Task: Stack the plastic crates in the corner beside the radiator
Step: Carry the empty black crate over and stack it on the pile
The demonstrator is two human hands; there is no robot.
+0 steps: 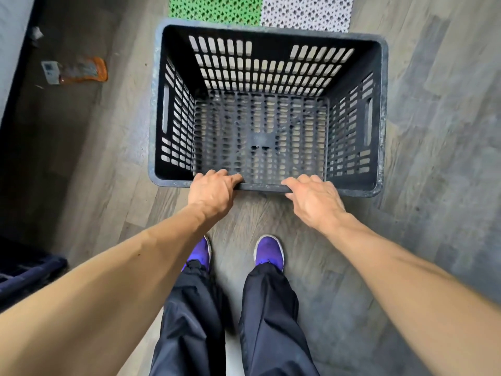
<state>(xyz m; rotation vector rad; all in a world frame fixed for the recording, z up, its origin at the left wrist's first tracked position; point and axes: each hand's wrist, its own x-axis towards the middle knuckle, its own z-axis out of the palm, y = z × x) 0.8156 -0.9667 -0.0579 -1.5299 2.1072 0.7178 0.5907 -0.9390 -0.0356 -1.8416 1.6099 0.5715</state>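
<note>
A black slotted plastic crate (383,109) fills the middle of the head view, open side up and empty, over the grey wood floor. My left hand (211,192) grips the crate's near rim left of centre, fingers curled over the edge. My right hand (314,199) grips the same rim right of centre. Part of a second dark crate (24,270) shows at the left edge. No radiator is visible.
A green mat (217,9) and a white perforated mat (306,12) lie on the floor beyond the crate. An orange packet with a white label (78,70) lies at the upper left near a dark wall base. My feet in purple shoes (268,251) stand just behind the crate.
</note>
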